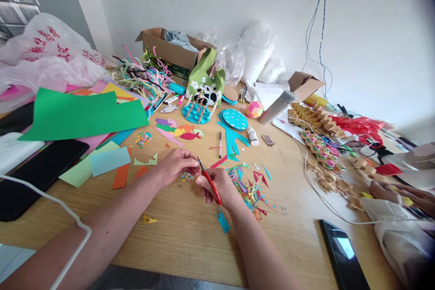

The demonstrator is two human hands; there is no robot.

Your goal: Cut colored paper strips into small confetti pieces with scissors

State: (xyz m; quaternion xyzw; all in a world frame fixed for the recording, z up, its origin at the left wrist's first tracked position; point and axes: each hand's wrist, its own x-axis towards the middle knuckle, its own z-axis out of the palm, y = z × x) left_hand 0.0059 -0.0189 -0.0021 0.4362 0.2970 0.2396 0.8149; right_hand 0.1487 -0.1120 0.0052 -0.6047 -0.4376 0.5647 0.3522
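My right hand (pixel 222 183) grips a pair of red-handled scissors (pixel 211 182), blades pointing up and to the left. Just left of the blade tips, my left hand (pixel 176 165) is closed in a pinch; whatever lies between its fingertips is too small to make out. Beneath the hands, small round paper bits (pixel 186 176) lie on the table. A heap of coloured paper scraps (pixel 251 192) spreads beside my right wrist, with a blue paper strip (pixel 222 221) nearer me. Beyond the hands are colourful paper fish (pixel 190 136) and a pen (pixel 220 144).
Green paper sheets (pixel 84 115) cover the left side. Pipe cleaners (pixel 142 72), a panda bag (pixel 205 86) and a grey bottle (pixel 277 108) stand behind. A phone (pixel 343 253) lies front right, near a white cable (pixel 312 186). Another person's hands (pixel 387 191) are at the right edge.
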